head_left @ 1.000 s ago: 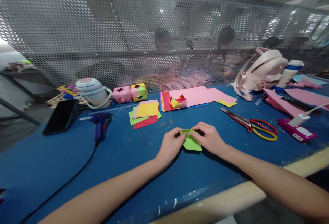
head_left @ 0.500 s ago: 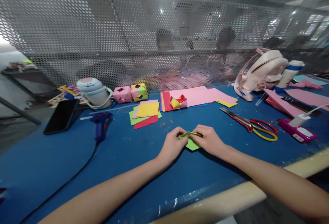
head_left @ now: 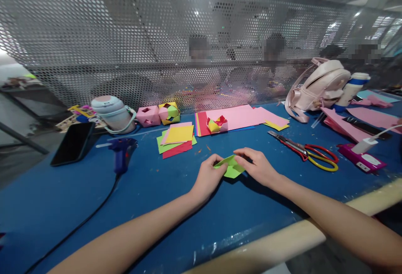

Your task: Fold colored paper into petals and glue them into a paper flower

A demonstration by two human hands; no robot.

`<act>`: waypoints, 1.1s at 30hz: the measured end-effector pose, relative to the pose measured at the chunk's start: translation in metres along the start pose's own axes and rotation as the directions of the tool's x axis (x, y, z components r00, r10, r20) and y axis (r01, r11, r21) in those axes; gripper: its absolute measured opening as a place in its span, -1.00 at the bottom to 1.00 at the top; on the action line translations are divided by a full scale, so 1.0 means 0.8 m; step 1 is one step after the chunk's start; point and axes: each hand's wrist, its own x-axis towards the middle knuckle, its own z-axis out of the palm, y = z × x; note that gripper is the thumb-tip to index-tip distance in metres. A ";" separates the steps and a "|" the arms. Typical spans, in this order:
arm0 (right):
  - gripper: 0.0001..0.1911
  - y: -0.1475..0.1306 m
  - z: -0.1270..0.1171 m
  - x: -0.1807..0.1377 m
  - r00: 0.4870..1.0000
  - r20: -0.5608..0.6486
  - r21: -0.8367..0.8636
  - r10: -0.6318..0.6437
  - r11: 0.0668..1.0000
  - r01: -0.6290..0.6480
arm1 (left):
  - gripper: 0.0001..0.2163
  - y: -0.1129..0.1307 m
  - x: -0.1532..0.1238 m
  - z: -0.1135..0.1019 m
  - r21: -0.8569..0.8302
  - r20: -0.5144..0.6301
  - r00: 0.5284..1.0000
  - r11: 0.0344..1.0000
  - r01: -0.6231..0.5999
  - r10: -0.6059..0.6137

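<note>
A small folded piece of green paper (head_left: pixel 230 167) lies on the blue table (head_left: pixel 157 194) between my two hands. My left hand (head_left: pixel 208 177) pinches its left edge with curled fingers. My right hand (head_left: pixel 257 167) is closed on its right side, fingers pressing the top fold. The paper is partly lifted at the left.
Behind lie a stack of coloured paper squares (head_left: pixel 177 138), pink sheets (head_left: pixel 241 117) with a small folded piece, paper cubes (head_left: pixel 158 114), a blue glue gun (head_left: pixel 121 152), a phone (head_left: pixel 73 142), scissors (head_left: pixel 318 154), a cutter, a pink backpack (head_left: pixel 323 83). People sit beyond the mesh screen (head_left: pixel 125 47).
The green paper has been folded smaller and flatter, and its left side is raised. Both hands shifted slightly on it, staying in the same spot.
</note>
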 end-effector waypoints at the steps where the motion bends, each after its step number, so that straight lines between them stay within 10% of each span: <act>1: -0.84 0.000 0.000 0.000 1.000 -0.001 -0.008 0.020 1.000 -0.020 | -0.90 0.001 0.000 0.000 -0.023 -0.008 1.000 1.000 0.015 -0.015; 10: -0.90 -0.004 0.008 -0.004 0.988 -0.069 -0.083 -0.137 0.988 0.131 | -0.90 -0.003 0.000 0.006 -0.062 0.069 0.997 0.997 -0.035 0.039; 33: -0.91 -0.007 0.011 -0.005 0.996 -0.085 -0.010 0.013 1.000 -0.014 | -0.80 0.007 -0.005 0.006 -0.164 0.103 0.991 0.981 0.104 -0.088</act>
